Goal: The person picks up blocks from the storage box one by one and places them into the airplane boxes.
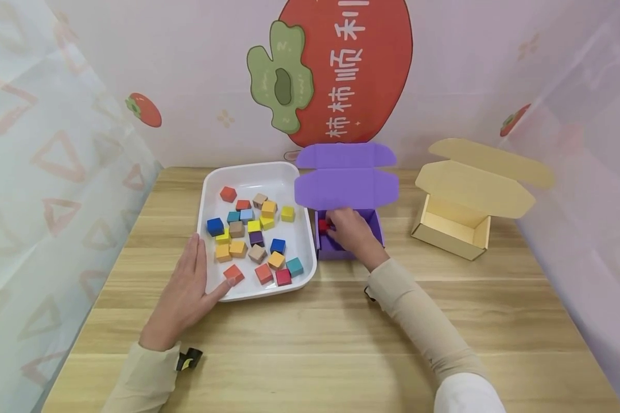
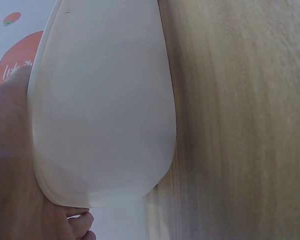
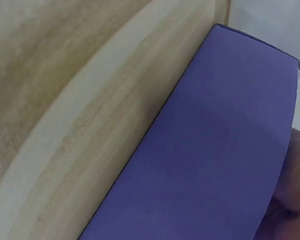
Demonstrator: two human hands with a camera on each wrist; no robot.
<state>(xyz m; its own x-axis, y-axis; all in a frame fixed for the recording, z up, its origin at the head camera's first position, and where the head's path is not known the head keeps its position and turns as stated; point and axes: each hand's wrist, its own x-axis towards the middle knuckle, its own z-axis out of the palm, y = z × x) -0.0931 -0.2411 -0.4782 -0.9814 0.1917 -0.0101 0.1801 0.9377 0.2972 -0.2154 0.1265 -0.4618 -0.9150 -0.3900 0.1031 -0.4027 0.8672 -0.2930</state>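
My left hand (image 1: 186, 287) rests at the near-left corner of a white tray (image 1: 310, 241), fingers along its left rim and thumb reaching over the front edge, close to an orange-red block (image 1: 233, 275). Inside the tray lie several coloured and plain wooden cubes, among them a dark blue cube (image 1: 215, 226). Reaching into an open purple box (image 1: 336, 249), my right hand (image 1: 352, 229) pinches a red block (image 1: 322, 226) by the box's left wall; its fingertips are partly hidden. In the right wrist view, the purple box's outer wall (image 3: 205, 140) covers most of the hand.
An open tan cardboard box (image 1: 446, 238) stands to the right of the purple one, its lid raised. The purple lid (image 1: 346, 189) leans up toward the patterned back wall. Everything stands on a wood-grain table (image 1: 310, 344), with cloth-covered walls on both sides.
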